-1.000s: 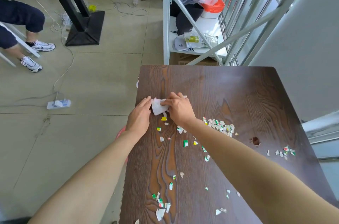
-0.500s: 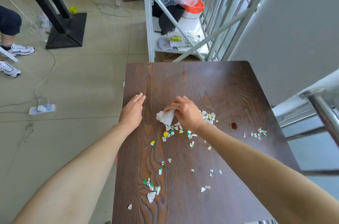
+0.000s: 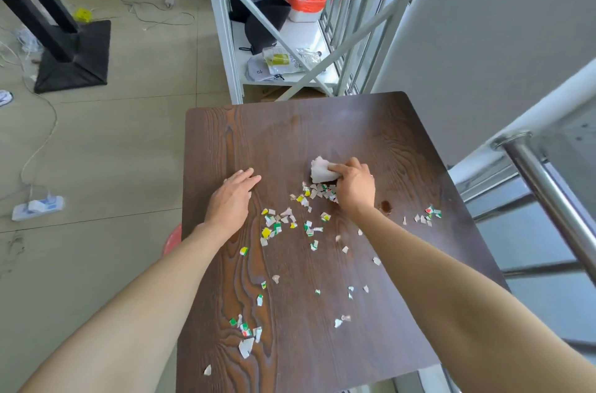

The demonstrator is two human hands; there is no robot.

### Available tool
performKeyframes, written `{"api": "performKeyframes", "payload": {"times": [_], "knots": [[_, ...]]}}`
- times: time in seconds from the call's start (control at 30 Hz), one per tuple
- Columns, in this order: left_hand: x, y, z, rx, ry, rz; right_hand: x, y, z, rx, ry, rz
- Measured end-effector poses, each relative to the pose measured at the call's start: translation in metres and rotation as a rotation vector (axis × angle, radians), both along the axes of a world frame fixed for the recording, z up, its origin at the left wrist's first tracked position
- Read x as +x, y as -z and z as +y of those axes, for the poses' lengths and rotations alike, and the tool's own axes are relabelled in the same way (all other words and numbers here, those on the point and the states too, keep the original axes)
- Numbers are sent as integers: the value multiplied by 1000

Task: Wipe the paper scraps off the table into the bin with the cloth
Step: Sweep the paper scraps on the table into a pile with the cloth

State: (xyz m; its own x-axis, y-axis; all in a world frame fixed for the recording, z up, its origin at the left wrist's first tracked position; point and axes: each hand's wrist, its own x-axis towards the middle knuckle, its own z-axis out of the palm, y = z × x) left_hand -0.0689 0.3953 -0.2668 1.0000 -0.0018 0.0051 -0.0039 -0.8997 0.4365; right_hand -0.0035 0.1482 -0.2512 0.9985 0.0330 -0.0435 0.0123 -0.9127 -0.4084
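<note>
A dark wooden table (image 3: 322, 128) carries several small white, green and yellow paper scraps (image 3: 277, 225) scattered across its middle, with a small group at the right edge (image 3: 429, 215) and another near the front left (image 3: 246, 333). My right hand (image 3: 354, 186) grips a crumpled white cloth (image 3: 319, 170) and presses it on the table just behind a pile of scraps. My left hand (image 3: 230, 202) lies flat on the table near its left edge, fingers together, holding nothing. A red bin (image 3: 172, 239) peeks out below the table's left edge, beside my left forearm.
A white metal shelf rack (image 3: 290, 38) with bags stands behind the table. A steel railing (image 3: 548, 189) runs along the right. On the tiled floor at left lie a power strip (image 3: 37, 207), cables and a black stand base (image 3: 72, 60). A dark knot (image 3: 385, 206) marks the tabletop.
My right hand has carried the cloth from the left side of the table to the right, past the scrap pile. My left hand let go of the cloth and lies flat.
</note>
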Motion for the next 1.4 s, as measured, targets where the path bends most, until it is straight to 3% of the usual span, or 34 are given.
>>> {"api": "performKeyframes", "payload": {"times": [0.37, 0.57, 0.8, 1.1, 1.4], "knots": [[0, -10, -2, 4, 10, 75, -45, -9, 1, 9, -359, 68], [9, -18, -20, 55, 54, 37, -11, -38, -64, -7, -114, -69], [26, -12, -55, 46, 159, 30, 15, -18, -128, -86, 203, 20], [32, -14, -68, 29, 106, 49, -35, -8, -92, -157, 117, -8], [29, -25, -73, 23, 95, 97, -95, -2, -32, -14, 24, 8]]}}
